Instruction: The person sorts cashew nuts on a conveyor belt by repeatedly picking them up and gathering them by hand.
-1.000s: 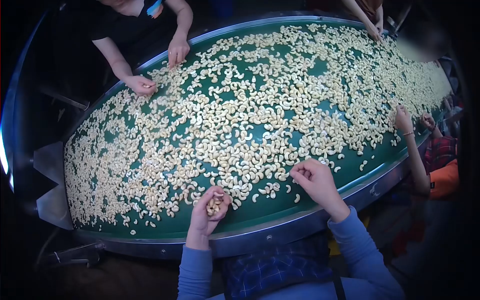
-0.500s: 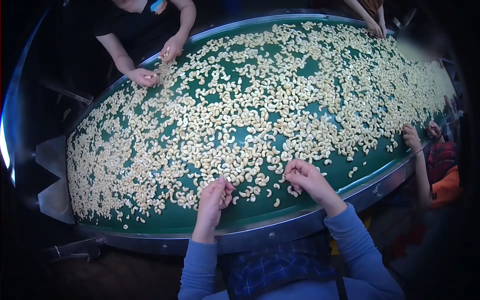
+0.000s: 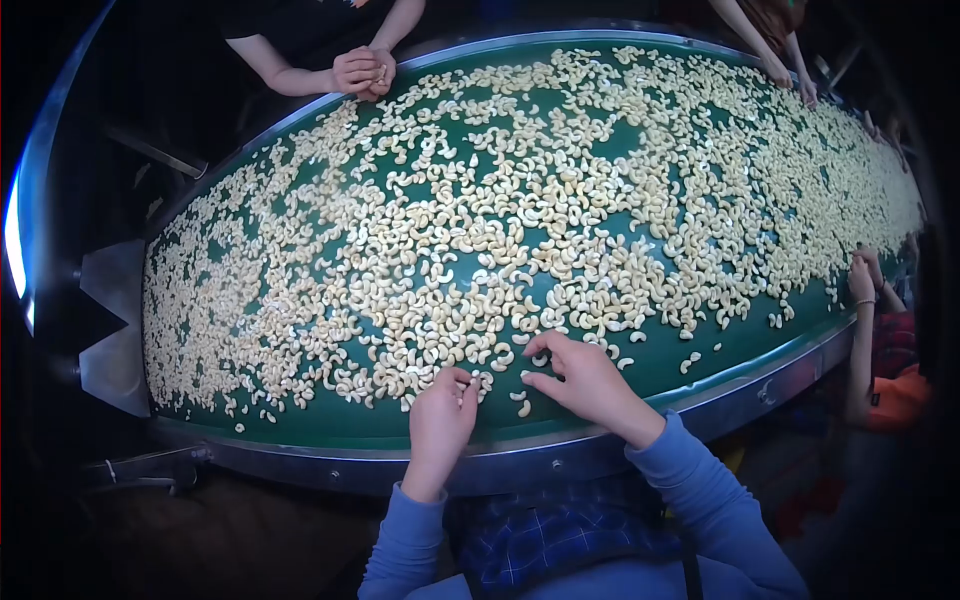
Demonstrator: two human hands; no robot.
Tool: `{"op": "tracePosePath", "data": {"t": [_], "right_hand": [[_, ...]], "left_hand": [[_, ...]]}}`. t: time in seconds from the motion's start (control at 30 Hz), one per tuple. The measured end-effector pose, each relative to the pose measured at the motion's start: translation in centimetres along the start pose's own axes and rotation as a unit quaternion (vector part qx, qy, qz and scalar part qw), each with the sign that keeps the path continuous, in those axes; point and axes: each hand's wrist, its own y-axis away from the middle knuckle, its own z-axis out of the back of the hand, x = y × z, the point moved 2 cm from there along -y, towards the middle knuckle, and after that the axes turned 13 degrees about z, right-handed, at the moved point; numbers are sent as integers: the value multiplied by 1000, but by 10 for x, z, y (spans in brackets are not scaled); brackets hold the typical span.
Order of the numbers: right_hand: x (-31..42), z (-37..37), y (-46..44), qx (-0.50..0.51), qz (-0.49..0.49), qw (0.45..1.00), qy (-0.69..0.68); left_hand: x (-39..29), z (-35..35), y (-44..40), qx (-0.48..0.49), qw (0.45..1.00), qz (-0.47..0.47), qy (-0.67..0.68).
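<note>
holds right hand [image 3: 592, 385] with grip apart, nearest the loose cashew [image 3: 525, 409] lying toward the metal rim [image 3: 520, 468]; curls left hand [image 3: 442, 420], cannot tell around what.

On belt [image 3: 350, 425]: cashews [image 3: 470, 235]. At belt's left end: plates [image 3: 113, 368]. Along belt's near edge: rail [image 3: 510, 470]. Over belt's near side: left hand [image 3: 440, 420], right hand [image 3: 583, 376]. At belt's far edge: co-worker's hands [image 3: 355, 70].

Belt [image 3: 660, 360] smooth, faintly glossy; rim [image 3: 500, 464] shiny metal; cashews [image 3: 508, 232] matt; sleeve [image 3: 700, 478] cloth.
</note>
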Motion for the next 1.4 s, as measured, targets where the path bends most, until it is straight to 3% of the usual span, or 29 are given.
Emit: {"op": "tracePosePath", "data": {"t": [0.07,0.1,0.13,0.17,0.27,0.3,0.37,0.4,0.43,0.53,0.57,0.6,0.67,0.7,0.73,0.77,0.8,0.83,0.9,0.93,1.0,1.07,1.17,1.2,1.27,1.33,1.4], "right_hand": [[-8,7,1,28,-22,998,-50],[-7,8,-3,26,-18,998,-62],[-4,6,-5,27,-14,997,-76],[-9,-5,-9,-41,124,991,-6],[-18,-39,-19,-41,157,974,155],[-18,-46,-23,4,96,984,149],[-14,-41,-22,25,103,982,158],[-15,-37,-20,37,105,980,164],[-20,-33,-15,8,135,981,136],[-24,19,6,71,74,992,-77],[-30,35,16,93,-36,974,-205],[-49,46,26,83,-48,959,-267],[-65,72,41,15,-148,871,-468],[-74,83,44,-7,-141,879,-455],[-82,92,44,-31,-132,887,-442],[-87,100,41,-25,-116,952,-281],[-84,104,35,-41,-60,982,-176],[-78,104,28,-57,-3,996,-68],[-74,92,17,-130,108,981,90],[-76,83,13,-120,91,980,130],[-76,74,7,-97,55,971,209],[-76,78,10,-83,66,976,191],[-92,95,25,-73,121,982,123],[-93,109,32,-33,55,997,43],[-86,141,53,46,-81,988,-120],[-111,156,79,1,-148,896,-419],[-120,181,93,-58,-158,834,-525]], "left_hand": [[3,1,-4,116,975,38,187],[7,4,-6,228,900,100,358],[10,6,-5,327,779,158,512],[9,8,-5,323,744,142,567],[3,9,-5,231,806,124,531],[5,6,-10,190,851,136,470],[-3,-3,-10,26,963,24,266],[-15,-7,-8,-56,986,-32,154],[-28,-9,-4,-118,992,-30,30],[-47,-22,-1,-139,981,14,-135],[-41,-31,-5,-144,979,18,-146],[-42,-32,-5,-135,980,20,-147],[-43,-31,-6,-121,980,24,-153],[-39,-33,-9,-123,982,-3,-143],[-35,-36,-12,-54,998,16,-14],[-32,-40,-14,16,993,34,115],[-34,-43,-14,88,965,53,240],[-55,-39,-5,179,885,157,400],[-70,-46,-1,240,775,161,562],[-77,-50,1,265,708,159,635],[-85,-69,-5,203,785,144,567],[-91,-83,-10,153,861,141,465],[-126,-90,-11,-9,985,1,174],[-139,-93,-11,-75,993,-55,70],[-148,-102,-13,-107,990,-69,-63],[-148,-109,-15,-116,982,-52,-141],[-148,-108,-15,-96,985,-56,-130]]}}
